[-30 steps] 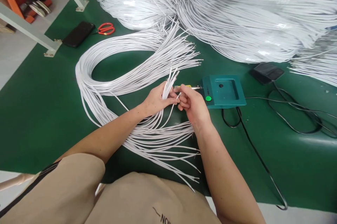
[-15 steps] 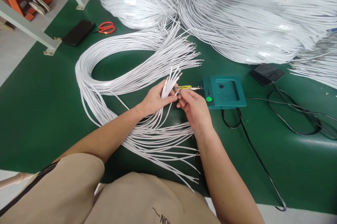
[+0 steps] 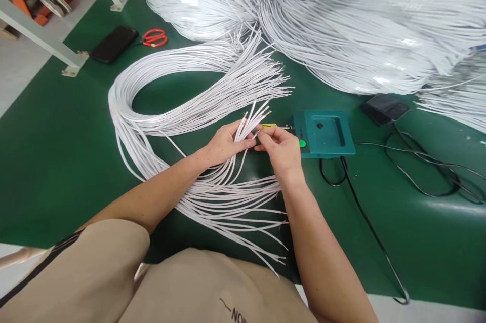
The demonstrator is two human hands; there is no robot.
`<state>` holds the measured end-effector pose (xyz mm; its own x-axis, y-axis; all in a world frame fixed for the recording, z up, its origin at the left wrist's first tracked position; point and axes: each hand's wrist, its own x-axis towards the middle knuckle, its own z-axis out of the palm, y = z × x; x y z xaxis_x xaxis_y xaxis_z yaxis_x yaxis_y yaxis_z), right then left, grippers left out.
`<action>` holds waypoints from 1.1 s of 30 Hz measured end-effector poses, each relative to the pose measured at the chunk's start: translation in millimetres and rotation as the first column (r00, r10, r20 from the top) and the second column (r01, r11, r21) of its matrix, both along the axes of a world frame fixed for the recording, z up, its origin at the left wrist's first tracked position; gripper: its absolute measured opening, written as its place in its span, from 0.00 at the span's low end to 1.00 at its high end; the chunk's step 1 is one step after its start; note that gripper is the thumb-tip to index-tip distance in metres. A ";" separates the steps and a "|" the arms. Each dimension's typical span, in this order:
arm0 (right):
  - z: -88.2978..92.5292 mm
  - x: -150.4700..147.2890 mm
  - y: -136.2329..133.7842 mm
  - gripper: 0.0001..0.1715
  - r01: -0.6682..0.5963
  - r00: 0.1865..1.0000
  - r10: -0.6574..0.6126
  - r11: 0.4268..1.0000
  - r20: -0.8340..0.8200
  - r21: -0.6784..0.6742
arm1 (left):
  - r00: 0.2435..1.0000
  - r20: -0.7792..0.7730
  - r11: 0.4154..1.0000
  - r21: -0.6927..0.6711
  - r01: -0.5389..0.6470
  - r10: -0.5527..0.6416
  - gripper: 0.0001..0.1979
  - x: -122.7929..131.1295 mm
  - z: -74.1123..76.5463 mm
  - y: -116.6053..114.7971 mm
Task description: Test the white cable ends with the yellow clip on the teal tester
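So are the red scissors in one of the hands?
No, the scissors lie on the mat beside a phone, far from both hands.

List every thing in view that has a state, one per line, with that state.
Left hand: closed around a fanned bunch of thin white cables.
Right hand: fingers pinching one cable end.
Looped white cable bundle: lying coiled on the green mat.
Teal box-shaped device: flat on the mat, black cord attached.
Red-handled scissors: lying flat.
Black phone: screen dark.

Wire tip [image 3: 257,133] between hands, too small.
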<state>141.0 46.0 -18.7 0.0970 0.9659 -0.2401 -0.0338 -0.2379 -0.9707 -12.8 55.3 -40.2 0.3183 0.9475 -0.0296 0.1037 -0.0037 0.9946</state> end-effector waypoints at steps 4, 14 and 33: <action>2.3 1.9 0.0 0.08 -0.072 0.994 0.054 0.979 -0.099 -0.191 | 1.000 -0.028 1.000 0.017 -0.012 0.013 0.19 -1.5 0.0 0.4; 3.3 3.0 -0.3 0.15 -0.135 0.990 0.135 0.991 0.030 0.004 | 1.000 0.016 1.000 -0.023 -0.016 0.016 0.21 -1.9 -0.2 2.3; 9.1 32.5 12.7 0.17 -0.588 0.167 -0.224 0.759 0.960 0.279 | 0.949 0.303 0.943 -0.332 0.025 0.082 0.22 0.7 -2.0 12.5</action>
<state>173.4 58.7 -9.6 -0.3613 0.8584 0.3641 0.9026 0.4200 -0.0944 -12.0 67.8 -42.2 0.3352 0.9100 -0.2441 -0.2132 0.3256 0.9212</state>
